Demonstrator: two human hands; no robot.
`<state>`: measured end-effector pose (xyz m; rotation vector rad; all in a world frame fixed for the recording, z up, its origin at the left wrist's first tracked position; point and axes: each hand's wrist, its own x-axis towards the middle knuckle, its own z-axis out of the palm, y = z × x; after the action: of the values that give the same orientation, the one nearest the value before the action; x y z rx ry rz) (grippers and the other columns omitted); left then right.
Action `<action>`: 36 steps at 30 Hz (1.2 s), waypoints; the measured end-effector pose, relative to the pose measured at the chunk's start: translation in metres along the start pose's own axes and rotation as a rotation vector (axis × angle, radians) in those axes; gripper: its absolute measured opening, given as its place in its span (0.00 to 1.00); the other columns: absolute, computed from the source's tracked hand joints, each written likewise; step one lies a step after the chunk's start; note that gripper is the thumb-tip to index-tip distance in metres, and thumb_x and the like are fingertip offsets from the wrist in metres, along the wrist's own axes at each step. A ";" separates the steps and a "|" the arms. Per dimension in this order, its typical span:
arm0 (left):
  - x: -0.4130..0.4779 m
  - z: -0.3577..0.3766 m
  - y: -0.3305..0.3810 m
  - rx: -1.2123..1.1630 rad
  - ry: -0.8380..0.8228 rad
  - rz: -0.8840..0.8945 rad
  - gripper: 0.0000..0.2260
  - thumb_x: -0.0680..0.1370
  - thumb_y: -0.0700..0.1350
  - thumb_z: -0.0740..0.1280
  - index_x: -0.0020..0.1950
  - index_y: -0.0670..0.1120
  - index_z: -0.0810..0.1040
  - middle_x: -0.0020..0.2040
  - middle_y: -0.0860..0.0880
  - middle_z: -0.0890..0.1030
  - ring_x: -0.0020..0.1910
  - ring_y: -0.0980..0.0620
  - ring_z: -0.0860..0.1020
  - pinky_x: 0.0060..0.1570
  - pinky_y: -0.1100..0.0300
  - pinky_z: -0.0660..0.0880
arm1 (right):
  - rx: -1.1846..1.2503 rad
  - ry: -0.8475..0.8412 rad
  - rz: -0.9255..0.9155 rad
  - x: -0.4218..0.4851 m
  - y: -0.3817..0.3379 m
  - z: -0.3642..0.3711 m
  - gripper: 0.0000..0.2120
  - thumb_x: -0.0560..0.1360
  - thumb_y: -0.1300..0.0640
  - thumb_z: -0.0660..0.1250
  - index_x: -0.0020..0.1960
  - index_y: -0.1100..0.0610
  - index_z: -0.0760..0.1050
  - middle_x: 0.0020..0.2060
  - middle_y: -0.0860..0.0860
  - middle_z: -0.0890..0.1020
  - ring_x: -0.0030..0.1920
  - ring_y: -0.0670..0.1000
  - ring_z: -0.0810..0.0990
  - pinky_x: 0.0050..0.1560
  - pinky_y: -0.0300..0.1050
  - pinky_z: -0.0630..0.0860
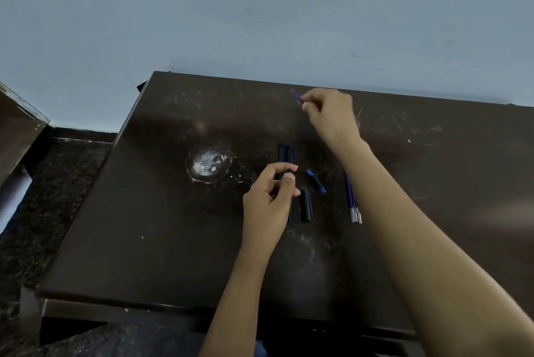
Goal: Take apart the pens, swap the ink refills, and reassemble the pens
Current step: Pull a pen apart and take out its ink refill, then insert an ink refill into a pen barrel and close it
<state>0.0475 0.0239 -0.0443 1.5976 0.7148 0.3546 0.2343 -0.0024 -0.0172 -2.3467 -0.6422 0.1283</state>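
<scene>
Fingers of right hand (329, 117) pinch purple refill (298, 97); left hand (267, 200) grips dark barrel (286, 153); cap (305, 205), spare refills (353, 202) alongside.

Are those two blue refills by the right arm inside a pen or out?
Out: both refills lie bare on the table.

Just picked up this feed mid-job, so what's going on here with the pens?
A person is working at a dark, scuffed table with pens taken apart. The left hand holds dark pen barrels upright on the table. The right hand is raised near the far edge, pinching a blue refill. On the table lie a black cap, a small blue-tipped piece and two more refills side by side. Nothing looks reassembled yet.
</scene>
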 end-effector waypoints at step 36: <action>-0.001 0.007 0.000 0.032 0.039 0.006 0.09 0.81 0.44 0.61 0.55 0.50 0.81 0.36 0.54 0.80 0.36 0.64 0.76 0.35 0.77 0.69 | -0.047 0.048 0.622 -0.116 0.051 -0.018 0.10 0.75 0.52 0.71 0.44 0.61 0.80 0.41 0.58 0.81 0.43 0.62 0.81 0.46 0.56 0.79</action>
<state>0.0513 0.0178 -0.0451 1.6268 0.7488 0.3818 0.1583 -0.1015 -0.0464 -2.5097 0.1277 0.3333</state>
